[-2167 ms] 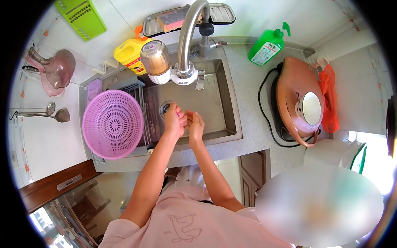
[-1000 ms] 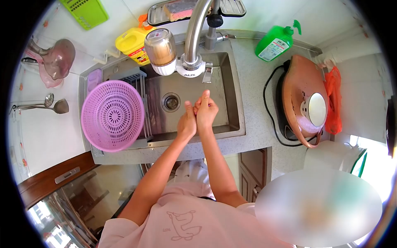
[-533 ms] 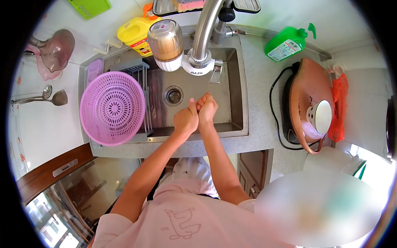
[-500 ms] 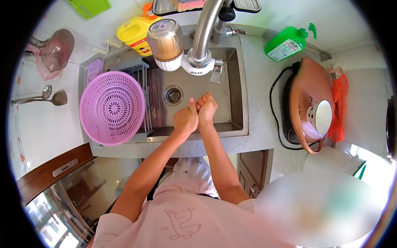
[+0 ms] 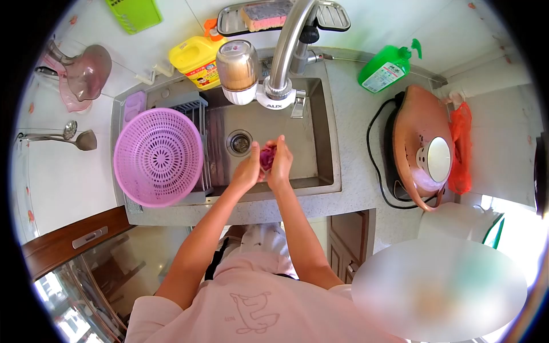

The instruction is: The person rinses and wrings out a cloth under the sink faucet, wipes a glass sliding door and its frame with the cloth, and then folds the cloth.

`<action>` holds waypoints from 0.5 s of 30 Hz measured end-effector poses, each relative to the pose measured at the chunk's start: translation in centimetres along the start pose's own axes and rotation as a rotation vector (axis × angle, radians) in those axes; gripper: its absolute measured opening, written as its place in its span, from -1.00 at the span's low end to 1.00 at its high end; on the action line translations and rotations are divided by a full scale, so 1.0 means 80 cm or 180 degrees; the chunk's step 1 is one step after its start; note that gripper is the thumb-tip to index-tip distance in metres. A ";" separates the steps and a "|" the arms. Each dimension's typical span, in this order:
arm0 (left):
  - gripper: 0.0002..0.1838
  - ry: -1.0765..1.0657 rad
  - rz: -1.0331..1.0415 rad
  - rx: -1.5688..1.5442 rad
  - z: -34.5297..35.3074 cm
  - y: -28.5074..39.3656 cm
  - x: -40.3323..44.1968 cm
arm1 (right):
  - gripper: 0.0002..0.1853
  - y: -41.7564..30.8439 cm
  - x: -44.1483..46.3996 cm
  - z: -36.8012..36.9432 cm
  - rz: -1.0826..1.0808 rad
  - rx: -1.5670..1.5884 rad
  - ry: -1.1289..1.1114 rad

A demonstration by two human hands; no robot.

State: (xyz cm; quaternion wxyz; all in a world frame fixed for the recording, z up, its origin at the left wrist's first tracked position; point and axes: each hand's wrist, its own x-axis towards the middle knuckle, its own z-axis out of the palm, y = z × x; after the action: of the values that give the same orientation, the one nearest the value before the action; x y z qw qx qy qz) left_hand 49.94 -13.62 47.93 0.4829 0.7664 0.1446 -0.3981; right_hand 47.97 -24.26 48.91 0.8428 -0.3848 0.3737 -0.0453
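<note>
Over the front part of the steel sink (image 5: pixel 335 166), my left hand (image 5: pixel 247 168) and my right hand (image 5: pixel 280 163) are cupped around a small dark purple item (image 5: pixel 267 159). Both thumbs point up toward the faucet, and the item shows between the palms. The faucet (image 5: pixel 284 57) arches above, its white filter head a little beyond my fingertips. No water stream can be made out. Left of my hands lies the drain (image 5: pixel 239 143). What exactly the purple item is, I cannot tell.
A purple colander (image 5: pixel 159 157) rests on a rack at the sink's left. Behind stand a yellow bottle (image 5: pixel 197 56) and a sponge (image 5: pixel 265 15) on a tray. To the right are a green pump bottle (image 5: pixel 386 69), a corded brown appliance (image 5: pixel 414 131) and a white cup (image 5: pixel 436 159).
My hands, earlier pressed together, have parted slightly and turned, and the purple item now shows between them. They sit a little lower relative to the faucet. The camera view has shifted slightly.
</note>
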 end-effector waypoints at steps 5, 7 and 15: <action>-0.50 -0.0128 0.0866 -0.0507 -0.036 0.039 -0.064 | -0.51 -0.002 -0.021 -0.019 -0.0278 0.0079 -0.0862; -0.65 -0.0240 0.1278 -0.0613 -0.048 0.030 -0.070 | -0.50 -0.004 -0.030 -0.018 -0.0452 -0.0302 -0.0892; -0.66 0.0114 0.1736 -0.1736 -0.127 0.008 -0.115 | -0.61 -0.058 -0.108 -0.017 -0.0826 -0.1162 -0.0177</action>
State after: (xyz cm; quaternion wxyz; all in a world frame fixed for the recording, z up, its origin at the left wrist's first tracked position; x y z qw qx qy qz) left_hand 49.19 -3.73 57.42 0.7546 0.6269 0.0444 -0.1886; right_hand 41.89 -25.22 56.66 0.7562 -0.5769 0.2997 -0.0744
